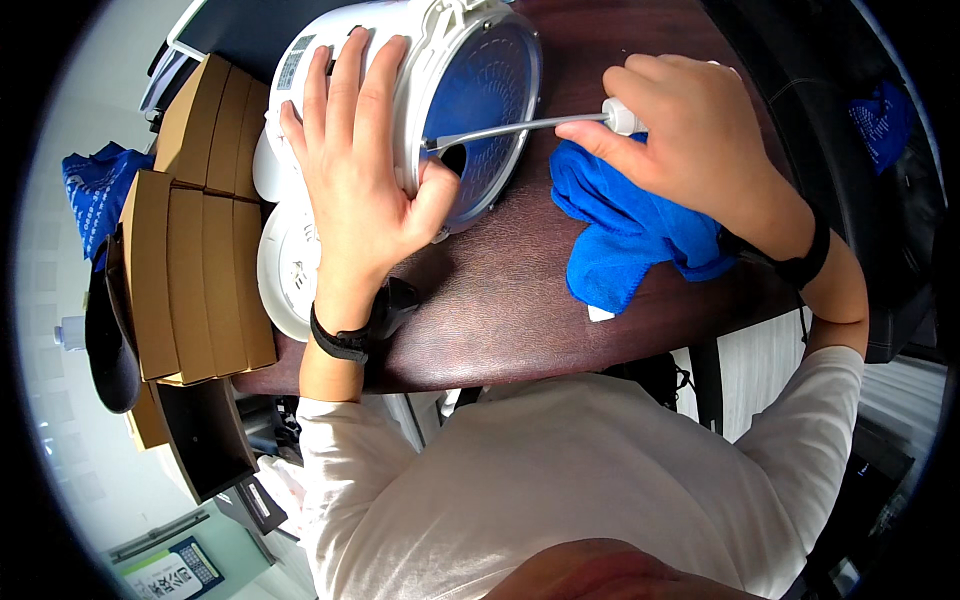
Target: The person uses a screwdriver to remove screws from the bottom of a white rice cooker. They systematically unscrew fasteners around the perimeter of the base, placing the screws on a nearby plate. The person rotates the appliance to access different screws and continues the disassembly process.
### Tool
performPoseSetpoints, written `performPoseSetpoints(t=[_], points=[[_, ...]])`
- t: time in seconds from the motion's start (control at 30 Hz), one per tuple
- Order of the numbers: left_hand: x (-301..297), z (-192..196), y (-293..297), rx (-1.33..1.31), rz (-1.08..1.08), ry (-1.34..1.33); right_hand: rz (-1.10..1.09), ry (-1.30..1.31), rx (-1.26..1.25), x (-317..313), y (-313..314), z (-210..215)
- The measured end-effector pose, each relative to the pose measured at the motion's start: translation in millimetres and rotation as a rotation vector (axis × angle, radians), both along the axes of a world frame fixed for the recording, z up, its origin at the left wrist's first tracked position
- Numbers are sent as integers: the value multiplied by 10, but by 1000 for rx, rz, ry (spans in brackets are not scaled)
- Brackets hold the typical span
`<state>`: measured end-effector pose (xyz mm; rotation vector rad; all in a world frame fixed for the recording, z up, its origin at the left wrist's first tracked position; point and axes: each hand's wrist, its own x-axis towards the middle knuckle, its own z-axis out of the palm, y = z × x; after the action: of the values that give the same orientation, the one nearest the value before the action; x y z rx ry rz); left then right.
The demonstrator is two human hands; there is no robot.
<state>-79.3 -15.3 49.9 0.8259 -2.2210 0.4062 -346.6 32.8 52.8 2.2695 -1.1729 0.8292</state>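
A white rice cooker lies on its side on the dark wooden table, its blue underside facing right. My left hand is spread over the cooker's white body, thumb at the rim of the blue base. My right hand grips the white handle of a screwdriver. Its thin metal shaft runs left to a hole in the blue base. A crumpled blue cloth lies on the table under my right hand.
Several flat brown cardboard boxes are stacked at the table's left edge. A white round lid lies beside them under the cooker. A black cap hangs at far left. A dark chair stands at right.
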Motion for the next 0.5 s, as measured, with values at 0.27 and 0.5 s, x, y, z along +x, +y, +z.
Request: performPoseSetpoints(t=[0.27, 0.5], points=[[-17, -3, 11, -14, 0, 13, -73, 53, -46, 65, 40, 71], [-23, -21, 52, -4, 41, 27, -31, -17, 136, 80, -42, -25]])
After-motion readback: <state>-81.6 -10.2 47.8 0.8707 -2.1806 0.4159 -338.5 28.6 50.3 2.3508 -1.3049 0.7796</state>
